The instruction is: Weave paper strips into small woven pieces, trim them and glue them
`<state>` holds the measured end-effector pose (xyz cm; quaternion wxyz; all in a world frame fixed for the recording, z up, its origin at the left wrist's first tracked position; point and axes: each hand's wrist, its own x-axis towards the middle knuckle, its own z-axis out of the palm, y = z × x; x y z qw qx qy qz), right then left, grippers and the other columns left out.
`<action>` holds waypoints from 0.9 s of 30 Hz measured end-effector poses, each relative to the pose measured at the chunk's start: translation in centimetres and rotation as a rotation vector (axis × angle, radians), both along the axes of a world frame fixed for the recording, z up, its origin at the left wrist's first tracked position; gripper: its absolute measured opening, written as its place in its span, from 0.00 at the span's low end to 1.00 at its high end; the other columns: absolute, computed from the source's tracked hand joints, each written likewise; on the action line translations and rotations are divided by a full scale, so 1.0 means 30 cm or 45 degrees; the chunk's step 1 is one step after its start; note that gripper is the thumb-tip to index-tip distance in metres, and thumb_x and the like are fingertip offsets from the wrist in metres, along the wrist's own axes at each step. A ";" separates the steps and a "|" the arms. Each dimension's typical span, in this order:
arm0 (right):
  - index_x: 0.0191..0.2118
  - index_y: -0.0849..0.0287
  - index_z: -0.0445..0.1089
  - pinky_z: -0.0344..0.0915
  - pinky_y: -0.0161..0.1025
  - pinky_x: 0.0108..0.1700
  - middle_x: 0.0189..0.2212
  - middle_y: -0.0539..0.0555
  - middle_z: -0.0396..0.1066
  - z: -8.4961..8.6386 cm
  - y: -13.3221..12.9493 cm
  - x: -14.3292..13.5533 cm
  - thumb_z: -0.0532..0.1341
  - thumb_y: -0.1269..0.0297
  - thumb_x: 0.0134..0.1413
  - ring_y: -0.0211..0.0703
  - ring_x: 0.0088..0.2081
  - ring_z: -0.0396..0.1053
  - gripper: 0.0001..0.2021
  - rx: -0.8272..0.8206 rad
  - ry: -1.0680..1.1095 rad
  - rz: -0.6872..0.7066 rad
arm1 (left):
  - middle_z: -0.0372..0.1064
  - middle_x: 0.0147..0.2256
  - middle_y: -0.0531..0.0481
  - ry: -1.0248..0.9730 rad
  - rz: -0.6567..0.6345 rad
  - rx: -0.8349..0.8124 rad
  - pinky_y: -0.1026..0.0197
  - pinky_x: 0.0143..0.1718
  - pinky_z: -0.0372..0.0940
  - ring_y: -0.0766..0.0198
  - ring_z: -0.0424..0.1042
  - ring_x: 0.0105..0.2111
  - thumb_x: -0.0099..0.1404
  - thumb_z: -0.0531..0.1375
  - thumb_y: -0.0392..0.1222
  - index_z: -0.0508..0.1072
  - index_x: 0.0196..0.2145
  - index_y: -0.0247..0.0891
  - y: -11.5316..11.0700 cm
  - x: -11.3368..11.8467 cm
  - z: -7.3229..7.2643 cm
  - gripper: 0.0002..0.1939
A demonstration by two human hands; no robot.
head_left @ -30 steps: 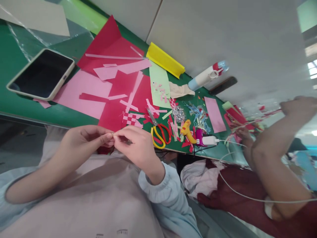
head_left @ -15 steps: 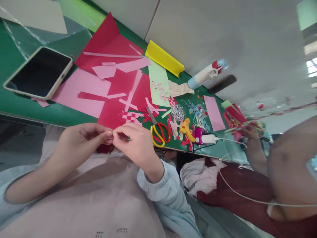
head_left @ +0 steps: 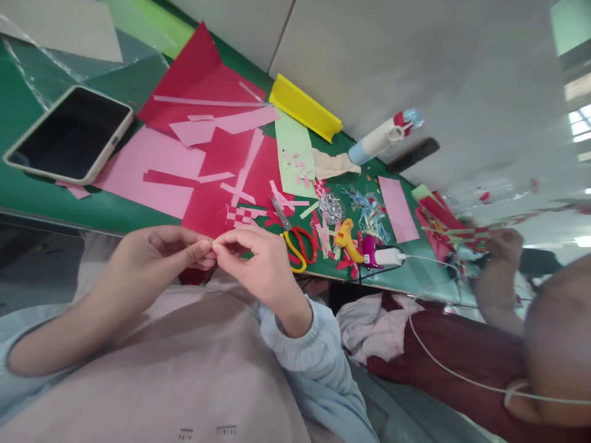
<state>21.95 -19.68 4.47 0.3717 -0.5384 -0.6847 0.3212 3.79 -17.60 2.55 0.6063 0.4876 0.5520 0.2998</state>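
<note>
My left hand [head_left: 159, 255] and my right hand [head_left: 256, 258] meet fingertip to fingertip over my lap, just below the table's front edge. Both are closed in a pinch; whatever lies between the fingertips is too small to make out. Right beyond them is a red sheet of paper [head_left: 198, 212]. A small red-and-pink woven paper check [head_left: 239, 215] rests on it, with loose pink strips [head_left: 237, 192] around. Scissors [head_left: 298, 241] with yellow and red handles lie part-open to the right of my right hand.
A phone [head_left: 69, 135] lies at left. Rightward are a yellow glue gun [head_left: 349, 240], a pile of silvery bits [head_left: 330, 209], a bottle [head_left: 383, 136] and a yellow folded strip [head_left: 305, 107]. A co-worker's hand [head_left: 505, 246] holds paper strips at far right; a white cable [head_left: 443, 363] hangs between us.
My pinched hands stay together, my right wrist shifting slightly right. The co-worker's arm and hand have moved right, drawing the paper strips along.
</note>
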 end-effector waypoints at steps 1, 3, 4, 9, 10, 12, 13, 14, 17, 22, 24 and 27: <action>0.31 0.58 0.75 0.68 0.31 0.37 0.29 0.50 0.76 0.003 0.000 -0.002 0.61 0.68 0.59 0.35 0.32 0.70 0.07 0.008 -0.030 -0.006 | 0.79 0.26 0.48 0.003 0.000 0.002 0.65 0.25 0.72 0.62 0.77 0.25 0.52 0.68 0.57 0.80 0.28 0.40 0.000 0.003 0.001 0.17; 0.30 0.57 0.74 0.67 0.31 0.36 0.29 0.50 0.75 0.009 0.000 -0.006 0.60 0.69 0.58 0.35 0.31 0.70 0.07 0.019 -0.064 -0.015 | 0.79 0.26 0.48 0.004 -0.001 0.008 0.65 0.25 0.72 0.62 0.77 0.25 0.52 0.68 0.57 0.80 0.27 0.40 0.000 0.007 0.004 0.16; 0.29 0.57 0.73 0.67 0.31 0.36 0.28 0.50 0.75 0.012 0.001 -0.009 0.60 0.69 0.57 0.35 0.31 0.69 0.07 0.017 -0.069 -0.015 | 0.79 0.26 0.48 0.002 -0.002 0.010 0.65 0.26 0.72 0.62 0.77 0.25 0.52 0.68 0.56 0.80 0.27 0.40 0.000 0.009 0.005 0.16; 0.28 0.57 0.71 0.66 0.31 0.35 0.27 0.49 0.73 0.021 0.003 -0.015 0.60 0.69 0.57 0.35 0.31 0.68 0.07 -0.035 -0.073 -0.017 | 0.79 0.26 0.48 0.026 -0.004 0.034 0.66 0.27 0.72 0.62 0.77 0.26 0.53 0.68 0.56 0.80 0.27 0.41 -0.005 0.012 0.018 0.15; 0.27 0.57 0.71 0.66 0.32 0.35 0.27 0.49 0.73 0.022 0.004 -0.016 0.60 0.69 0.57 0.35 0.31 0.68 0.07 -0.040 -0.067 -0.021 | 0.79 0.26 0.48 0.032 -0.002 0.043 0.66 0.27 0.73 0.62 0.77 0.26 0.53 0.67 0.56 0.80 0.27 0.41 -0.006 0.013 0.022 0.15; 0.27 0.57 0.71 0.66 0.32 0.34 0.27 0.49 0.73 0.022 0.005 -0.018 0.60 0.68 0.56 0.35 0.31 0.68 0.08 -0.050 -0.047 -0.029 | 0.79 0.25 0.49 0.045 -0.007 0.063 0.66 0.26 0.72 0.62 0.77 0.25 0.53 0.67 0.56 0.80 0.26 0.41 -0.008 0.015 0.031 0.15; 0.27 0.57 0.71 0.66 0.32 0.34 0.27 0.49 0.72 0.021 0.006 -0.019 0.61 0.68 0.56 0.35 0.30 0.67 0.07 -0.056 -0.035 -0.037 | 0.79 0.25 0.49 0.054 -0.010 0.072 0.66 0.26 0.72 0.63 0.78 0.25 0.53 0.67 0.56 0.80 0.26 0.41 -0.008 0.015 0.035 0.15; 0.26 0.57 0.71 0.66 0.32 0.34 0.26 0.49 0.72 0.020 0.007 -0.018 0.61 0.68 0.55 0.35 0.30 0.67 0.07 -0.066 -0.018 -0.045 | 0.79 0.25 0.49 0.064 -0.010 0.081 0.67 0.26 0.72 0.63 0.78 0.25 0.53 0.67 0.56 0.80 0.26 0.41 -0.008 0.014 0.037 0.15; 0.28 0.57 0.73 0.68 0.32 0.35 0.26 0.49 0.74 0.014 0.011 -0.010 0.62 0.68 0.54 0.36 0.30 0.69 0.06 -0.126 0.057 -0.043 | 0.79 0.25 0.50 0.079 -0.015 0.085 0.67 0.27 0.73 0.62 0.78 0.26 0.54 0.67 0.57 0.80 0.26 0.42 -0.009 0.011 0.038 0.15; 0.32 0.58 0.76 0.70 0.32 0.37 0.31 0.50 0.78 0.006 0.015 0.011 0.62 0.66 0.56 0.35 0.32 0.73 0.05 -0.243 0.163 0.027 | 0.79 0.25 0.51 0.025 -0.001 0.056 0.66 0.27 0.75 0.60 0.79 0.26 0.52 0.67 0.59 0.79 0.25 0.46 -0.011 0.017 0.031 0.15; 0.32 0.58 0.76 0.70 0.33 0.38 0.31 0.50 0.78 0.006 0.016 0.015 0.63 0.66 0.57 0.36 0.33 0.73 0.05 -0.267 0.146 0.031 | 0.78 0.24 0.51 0.017 -0.004 0.050 0.66 0.27 0.76 0.60 0.79 0.25 0.52 0.67 0.59 0.79 0.25 0.47 -0.011 0.023 0.033 0.15; 0.32 0.58 0.76 0.71 0.33 0.39 0.31 0.50 0.78 0.008 0.016 0.017 0.63 0.66 0.57 0.36 0.33 0.73 0.05 -0.271 0.131 0.039 | 0.78 0.24 0.51 0.022 -0.010 0.045 0.65 0.27 0.76 0.59 0.79 0.25 0.52 0.67 0.59 0.79 0.24 0.47 -0.010 0.026 0.037 0.14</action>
